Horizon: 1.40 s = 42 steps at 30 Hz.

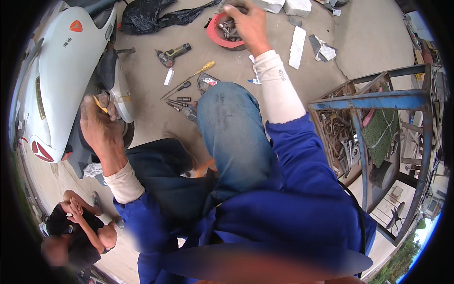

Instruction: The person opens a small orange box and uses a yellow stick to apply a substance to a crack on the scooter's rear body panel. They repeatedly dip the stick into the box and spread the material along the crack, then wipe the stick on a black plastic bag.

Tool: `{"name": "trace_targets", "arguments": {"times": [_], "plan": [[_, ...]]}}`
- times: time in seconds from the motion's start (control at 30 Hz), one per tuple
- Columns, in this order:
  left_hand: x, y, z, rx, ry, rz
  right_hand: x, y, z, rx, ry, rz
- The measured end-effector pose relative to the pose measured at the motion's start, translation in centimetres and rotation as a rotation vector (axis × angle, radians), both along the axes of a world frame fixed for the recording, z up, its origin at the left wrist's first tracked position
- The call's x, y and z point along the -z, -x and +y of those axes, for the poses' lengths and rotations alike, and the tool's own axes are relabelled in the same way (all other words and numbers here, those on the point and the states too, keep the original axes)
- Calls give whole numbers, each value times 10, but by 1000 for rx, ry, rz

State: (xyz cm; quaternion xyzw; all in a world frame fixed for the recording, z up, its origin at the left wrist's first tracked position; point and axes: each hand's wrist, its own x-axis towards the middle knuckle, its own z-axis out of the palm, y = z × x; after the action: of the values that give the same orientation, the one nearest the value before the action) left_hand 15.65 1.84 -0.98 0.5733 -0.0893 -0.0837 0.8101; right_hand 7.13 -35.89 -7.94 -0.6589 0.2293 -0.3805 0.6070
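My left hand (98,125) is closed beside the white scooter (64,66), with a small yellow-orange object (100,103) between its fingers. Most of that object is hidden, so its kind does not show. At the top, my right hand (250,29) reaches over a red bowl (215,37). Metal pieces, seemingly sockets or bolts (230,32), lie in the bowl. The right fingers are curled near a greyish thing at the picture's upper edge, and what they hold cannot be made out.
A cordless drill (173,54), a yellow-handled screwdriver (204,67) and several sockets (179,102) lie on the ground before my knees. A blue metal rack (378,100) with loose tools stands right. A black plastic bag (146,16) lies far left; another person (80,232) crouches at lower left.
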Motion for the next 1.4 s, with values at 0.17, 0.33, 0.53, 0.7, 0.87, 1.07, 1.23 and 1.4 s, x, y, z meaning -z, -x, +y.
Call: {"name": "trace_targets", "arguments": {"times": [0.17,0.33,0.53,0.7,0.87,1.07,1.23,1.4], "plan": [[-7,6,20,32,43,65,217,43,-89,139,121,653],[-6,7,31,48,52,113,308,105,-52,9,461,1054],[-7,8,18,78,20,160,365,119,-20,-36,1027,1199],[-5,5,16,112,26,151,359,113,0,-202,1117,1136],[-6,1,13,136,27,148,323,126,5,-48,608,905],[-5,5,16,126,-4,157,343,125,-60,213,373,1048],[-4,3,18,158,23,155,355,116,-74,203,402,1000],[-5,7,19,114,26,171,349,96,-91,262,386,1025]]}}
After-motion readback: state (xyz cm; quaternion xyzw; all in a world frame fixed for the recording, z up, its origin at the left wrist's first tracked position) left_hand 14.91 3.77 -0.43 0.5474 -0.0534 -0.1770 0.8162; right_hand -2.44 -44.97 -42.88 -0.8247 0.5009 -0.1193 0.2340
